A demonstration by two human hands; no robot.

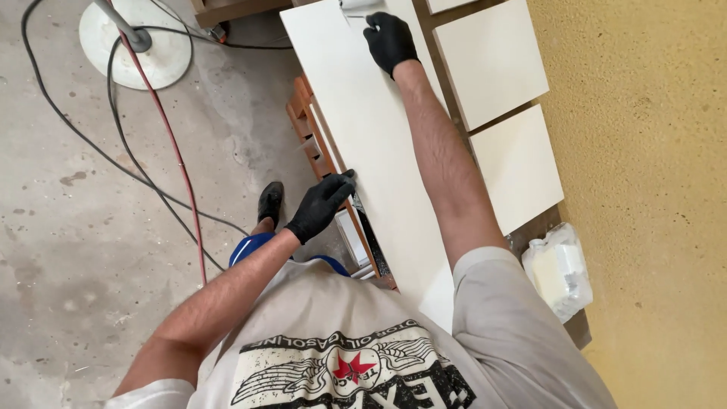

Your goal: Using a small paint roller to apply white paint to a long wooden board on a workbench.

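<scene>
Cables (163,163) trail over the concrete floor (68,250) at nine o'clock. The left hand (322,204), black-gloved, curls over the near edge of the long white panel (379,151); the right hand (390,39), at twelve o'clock, pinches a small roller (362,7). Leaning this far, the panel could slide off its wooden supports (307,125), I'd say.

Bright even daylight, soft shadows, sharp focus

A long white board (379,151) lies flat, running away from the viewer. A small grey tool (357,6) rests on its far end, mostly hidden.
</scene>
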